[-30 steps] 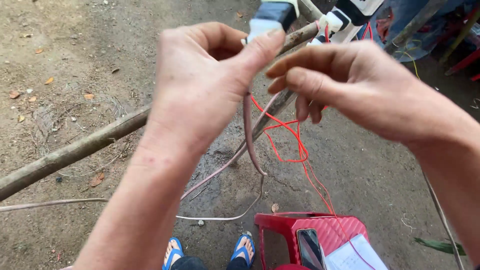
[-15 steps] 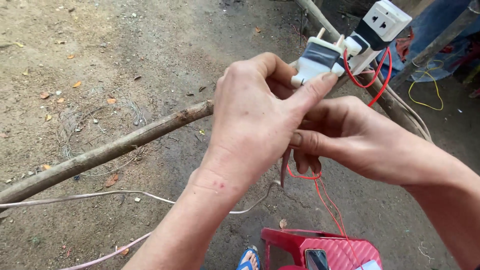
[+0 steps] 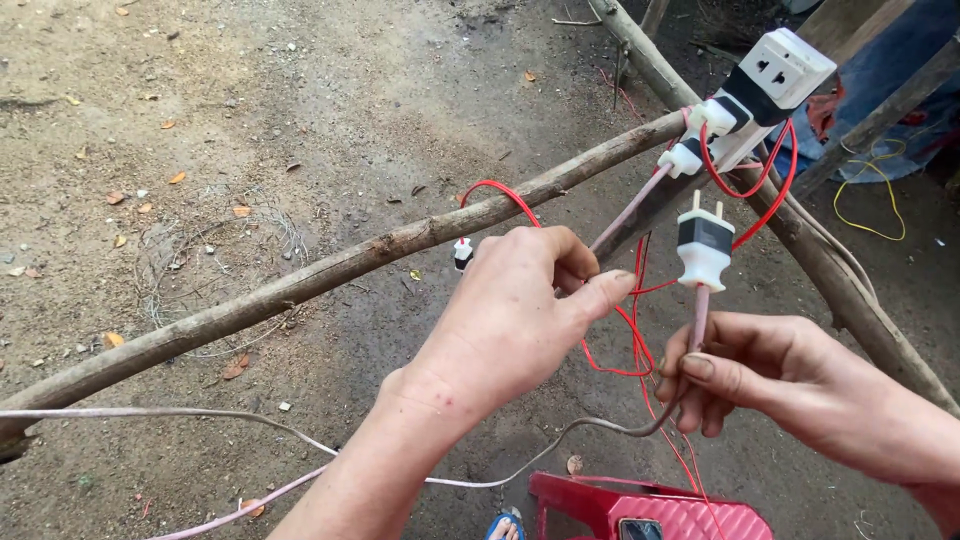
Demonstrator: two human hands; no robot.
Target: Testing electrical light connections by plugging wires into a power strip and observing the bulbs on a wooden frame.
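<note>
My right hand (image 3: pixel 770 375) pinches a pinkish cable just below a black-and-white two-pin plug (image 3: pixel 704 246), which stands upright with its pins pointing up. My left hand (image 3: pixel 515 305) is closed around thin red wire (image 3: pixel 625 335) and a second pinkish cable (image 3: pixel 632 208); a small white switch with a red button (image 3: pixel 462 251) pokes out beside its knuckles. Above the plug, a white-and-black socket adapter (image 3: pixel 772 78) with another white plug (image 3: pixel 690 150) in it rests against crossed wooden sticks, with red wire looped around it.
A long bare branch (image 3: pixel 300 285) runs diagonally over the dirt ground, and another stick (image 3: pixel 830 270) slants down to the right. A pale cable (image 3: pixel 150 412) trails off left. A red plastic stool (image 3: pixel 640 512) stands below my hands. Yellow wire (image 3: pixel 870 190) lies at right.
The black-and-white plug has come away from the socket adapter and now stands free in my right hand. My left hand has dropped lower and left, off the adapter, onto the wires.
</note>
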